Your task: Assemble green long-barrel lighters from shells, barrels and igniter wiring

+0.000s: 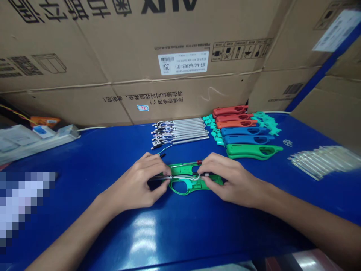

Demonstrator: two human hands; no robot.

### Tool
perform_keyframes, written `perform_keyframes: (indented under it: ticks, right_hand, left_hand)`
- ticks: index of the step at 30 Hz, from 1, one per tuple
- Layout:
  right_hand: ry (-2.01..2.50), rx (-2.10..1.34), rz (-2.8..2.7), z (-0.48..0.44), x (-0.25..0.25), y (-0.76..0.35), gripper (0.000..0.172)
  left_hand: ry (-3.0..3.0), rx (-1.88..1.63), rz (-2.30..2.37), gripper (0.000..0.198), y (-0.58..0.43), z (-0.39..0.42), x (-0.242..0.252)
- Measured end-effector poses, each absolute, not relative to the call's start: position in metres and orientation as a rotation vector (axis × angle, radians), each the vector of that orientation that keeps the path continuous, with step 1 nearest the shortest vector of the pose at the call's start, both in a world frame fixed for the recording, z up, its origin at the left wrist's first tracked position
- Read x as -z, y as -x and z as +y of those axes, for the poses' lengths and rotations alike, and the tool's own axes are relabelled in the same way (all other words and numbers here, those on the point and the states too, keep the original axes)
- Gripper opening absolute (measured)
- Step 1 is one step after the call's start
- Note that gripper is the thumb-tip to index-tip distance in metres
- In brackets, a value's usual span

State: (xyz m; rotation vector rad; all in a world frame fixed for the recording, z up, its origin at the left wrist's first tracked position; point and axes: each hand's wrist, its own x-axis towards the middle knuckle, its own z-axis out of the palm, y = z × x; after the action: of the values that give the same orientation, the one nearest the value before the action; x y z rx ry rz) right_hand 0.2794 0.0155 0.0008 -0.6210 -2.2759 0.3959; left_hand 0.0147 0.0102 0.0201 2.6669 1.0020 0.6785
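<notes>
My left hand (pixel 145 182) pinches a metal lighter tube (pixel 159 177) between thumb and fingers. White wires (pixel 184 177) run from the tube's end across to my right hand (pixel 235 180), whose thumb and fingers are closed on their far end, by a small dark and white part (pixel 207 174). Beneath both hands lie green lighter shell halves (pixel 180 192), a turquoise piece seated in the nearer one. Along the farther half rests a thin clear tube with a red end (pixel 199 162). The fingers partly cover the shells.
Behind my hands lies a row of metal tubes with wires (pixel 187 131). Farther right are turquoise caps (pixel 216 131), red, blue and green lighter shells (pixel 248 150), turquoise triggers (pixel 266 120) and clear tubes (pixel 324 160). A power strip (pixel 36 141) stands left; cardboard (pixel 135 75) walls the back.
</notes>
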Motion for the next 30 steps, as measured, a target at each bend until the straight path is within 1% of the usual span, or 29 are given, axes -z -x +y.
perform_keyframes:
  ticks: [30]
  right_hand:
    - [0.628, -0.41, -2.267, 0.0136, -0.0023, -0.2791, 0.019]
  left_hand:
    - [-2.661, -0.643, 1.007, 0.009, -0.0147, 0.0091, -0.0172]
